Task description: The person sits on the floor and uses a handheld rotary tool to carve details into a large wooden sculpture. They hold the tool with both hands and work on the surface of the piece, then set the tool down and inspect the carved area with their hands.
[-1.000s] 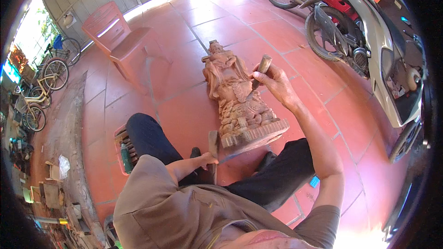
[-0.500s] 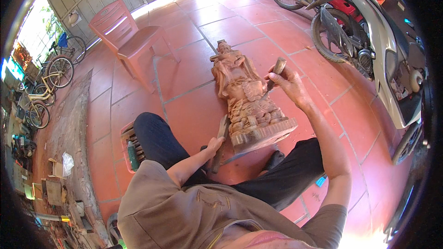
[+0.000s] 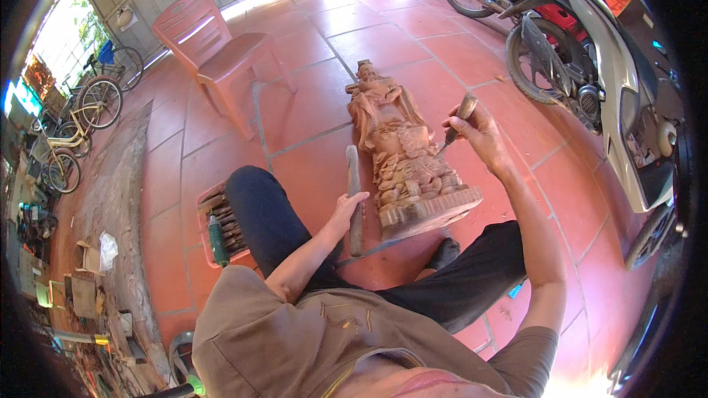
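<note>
A carved brown wooden statue [image 3: 391,121] of a robed figure lies on its back on the tiles before my crossed legs, its base toward me. My right hand [image 3: 487,136] grips the wooden handle of a chisel [image 3: 465,109], whose blade slants down to the statue's right side just above the base. My left hand [image 3: 346,210] is closed round a long wooden stick [image 3: 353,171], held to the left of the base and apart from it. The stick points away from me.
A pink basket [image 3: 203,210] with several wooden-handled tools and a green bottle-like thing [image 3: 217,240] sits by my left knee. Beyond stands a red plastic chair [image 3: 221,51]. Motorbikes [image 3: 590,81] are parked at right; bicycles [image 3: 99,103] and a long wood slab [image 3: 122,221] at left.
My left hand has turned the stick from a slant to nearly straight away from me. The chisel leans similarly at the statue's side. The view has shifted slightly.
</note>
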### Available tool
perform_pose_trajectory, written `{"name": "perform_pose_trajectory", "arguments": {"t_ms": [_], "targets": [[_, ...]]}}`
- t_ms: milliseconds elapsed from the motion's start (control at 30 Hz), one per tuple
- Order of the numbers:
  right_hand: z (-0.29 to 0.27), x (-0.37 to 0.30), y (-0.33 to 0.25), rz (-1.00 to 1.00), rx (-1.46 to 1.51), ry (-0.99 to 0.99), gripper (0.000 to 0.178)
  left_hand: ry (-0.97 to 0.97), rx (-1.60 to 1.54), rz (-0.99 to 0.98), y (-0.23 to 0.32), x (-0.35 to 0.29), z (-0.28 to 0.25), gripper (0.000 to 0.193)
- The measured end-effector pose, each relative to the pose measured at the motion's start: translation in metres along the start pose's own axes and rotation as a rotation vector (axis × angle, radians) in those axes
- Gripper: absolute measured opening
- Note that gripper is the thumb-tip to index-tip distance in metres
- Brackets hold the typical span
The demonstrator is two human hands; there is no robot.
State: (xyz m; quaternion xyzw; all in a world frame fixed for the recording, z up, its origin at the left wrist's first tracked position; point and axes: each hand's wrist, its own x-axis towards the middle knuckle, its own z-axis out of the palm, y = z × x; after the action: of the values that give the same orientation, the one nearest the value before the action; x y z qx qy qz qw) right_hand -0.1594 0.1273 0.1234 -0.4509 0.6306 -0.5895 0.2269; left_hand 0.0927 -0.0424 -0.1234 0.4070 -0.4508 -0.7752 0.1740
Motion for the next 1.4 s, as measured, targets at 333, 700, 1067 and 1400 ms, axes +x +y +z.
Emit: {"name": "perform_pose_trajectory", "arguments": {"t_ms": [333,700,1067,1400], "targets": [[0.003,0.000,-0.007,-0.030,-0.057,0.014,0.016,0.019,0.022,0.116,0.003,-0.030,0.017,0.030],[0.002,0.006,-0.016,-0.129,-0.169,-0.054,0.026,-0.030,0.135,0.161,0.013,-0.078,0.051,0.030],[-0.015,0.001,-0.001,-0.149,-0.080,0.063,0.022,-0.246,0.111,0.129,0.043,-0.092,0.099,0.028],[-0.038,-0.010,0.031,0.153,-0.105,0.046,0.029,-0.245,-0.052,0.052,0.050,-0.055,0.104,0.026]]}}
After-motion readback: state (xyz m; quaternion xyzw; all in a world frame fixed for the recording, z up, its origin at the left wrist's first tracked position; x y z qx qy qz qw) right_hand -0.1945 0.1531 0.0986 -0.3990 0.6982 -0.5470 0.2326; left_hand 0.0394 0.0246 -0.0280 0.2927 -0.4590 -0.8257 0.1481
